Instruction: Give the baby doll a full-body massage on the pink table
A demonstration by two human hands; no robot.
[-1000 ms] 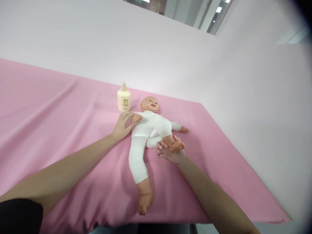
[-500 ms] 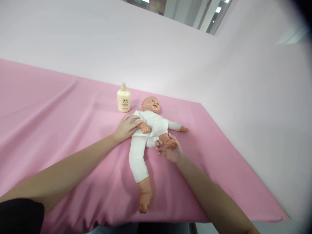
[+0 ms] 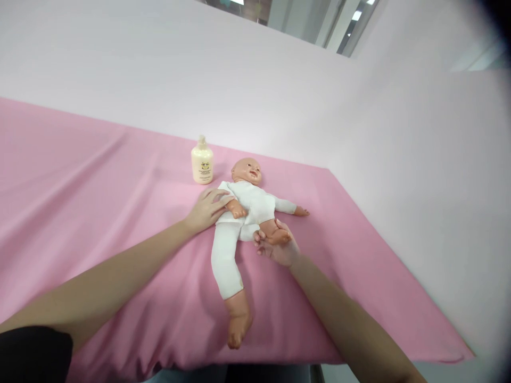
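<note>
A baby doll [image 3: 243,213] in a white suit lies on its back on the pink cloth [image 3: 99,202], head toward the wall. My left hand [image 3: 205,210] rests on the doll's near arm and shoulder, holding that arm folded across its chest. My right hand [image 3: 277,247] cups one of the doll's feet from below, with that leg bent up against the body. The other leg lies stretched out toward me, bare foot near the table's front edge.
A cream lotion bottle [image 3: 202,162] stands upright just beyond my left hand, left of the doll's head. A pale wall rises behind the table and to its right. The cloth's right edge [image 3: 399,266] runs diagonally.
My left hand has folded the doll's near arm down over its chest. My right hand has pushed the bent leg's foot slightly closer to the body.
</note>
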